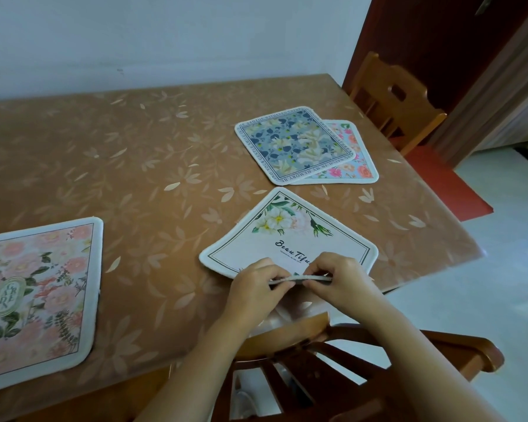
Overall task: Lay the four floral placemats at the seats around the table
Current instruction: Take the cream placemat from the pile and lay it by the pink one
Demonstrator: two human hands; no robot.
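Partly hid: white mat [287, 239] edge, L hand [253, 290], R hand [339, 281] pinching.

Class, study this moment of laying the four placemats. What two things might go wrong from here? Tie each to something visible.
1. The white mat lies cornerwise near a corner of the table, its near edge pinched up by the left hand and right hand. Released so, it may sit crooked or overhang.
2. The blue mat overlaps the far pink-flowered mat; lifting one could drag the other.
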